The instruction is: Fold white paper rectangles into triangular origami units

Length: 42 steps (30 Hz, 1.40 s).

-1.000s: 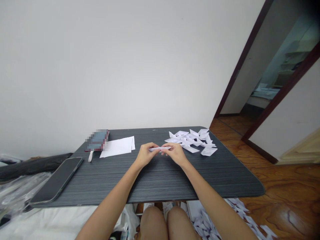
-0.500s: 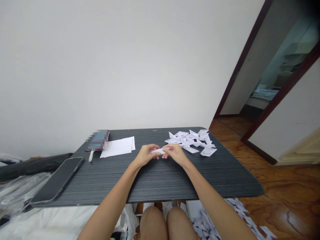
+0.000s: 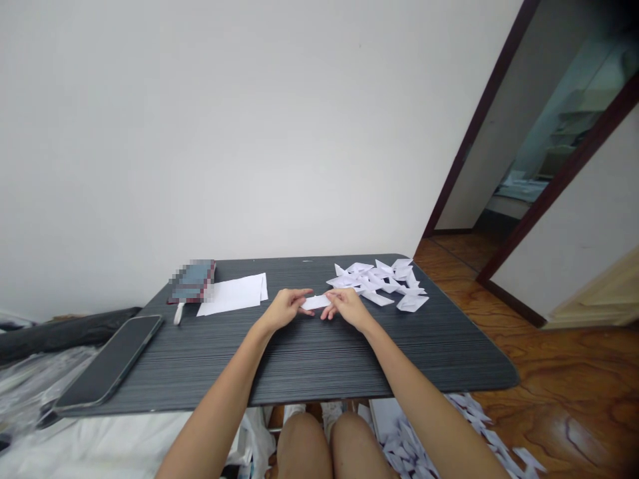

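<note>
A small folded strip of white paper (image 3: 315, 303) is held up between my hands over the middle of the dark table. The fingers of my right hand (image 3: 344, 306) pinch its right end, the lower ones curling beneath. At the left end, my left hand (image 3: 283, 309) has its thumb against the strip, its index finger stretched out above and other fingers below. Just beyond my right hand lies a loose pile of folded white paper pieces (image 3: 379, 281). Flat white paper sheets (image 3: 232, 295) rest to the left of my left hand.
The dark, wood-grained table (image 3: 319, 372) stands against a white wall. A phone (image 3: 112, 362) lies at its left edge, with a blurred-out object (image 3: 192, 283) behind. More folded paper pieces (image 3: 409, 449) are heaped below the table at right, near my legs. A doorway opens at right.
My left hand has loosened, its index finger lifting away from the paper, and more of the strip shows. My right hand stays on its end. The view has shifted slightly.
</note>
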Motion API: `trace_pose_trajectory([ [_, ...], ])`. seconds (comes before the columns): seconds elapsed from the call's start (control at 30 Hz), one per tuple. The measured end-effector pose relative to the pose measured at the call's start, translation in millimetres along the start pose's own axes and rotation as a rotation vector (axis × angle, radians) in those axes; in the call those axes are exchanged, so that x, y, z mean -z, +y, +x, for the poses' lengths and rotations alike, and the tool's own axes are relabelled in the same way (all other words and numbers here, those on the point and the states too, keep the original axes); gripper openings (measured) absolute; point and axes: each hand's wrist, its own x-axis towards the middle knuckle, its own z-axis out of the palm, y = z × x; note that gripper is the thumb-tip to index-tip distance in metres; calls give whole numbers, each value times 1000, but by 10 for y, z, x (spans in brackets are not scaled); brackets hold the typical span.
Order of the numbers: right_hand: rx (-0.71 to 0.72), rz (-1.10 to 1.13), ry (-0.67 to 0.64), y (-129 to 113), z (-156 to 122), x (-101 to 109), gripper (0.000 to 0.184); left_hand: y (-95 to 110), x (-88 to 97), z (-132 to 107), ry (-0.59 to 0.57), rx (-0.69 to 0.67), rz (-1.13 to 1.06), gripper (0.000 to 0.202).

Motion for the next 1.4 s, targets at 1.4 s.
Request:
trace_pose_trajectory([
  [1.4,364,-748,695,60,3,121,34,-81,395,-204,690,699,1162,34],
])
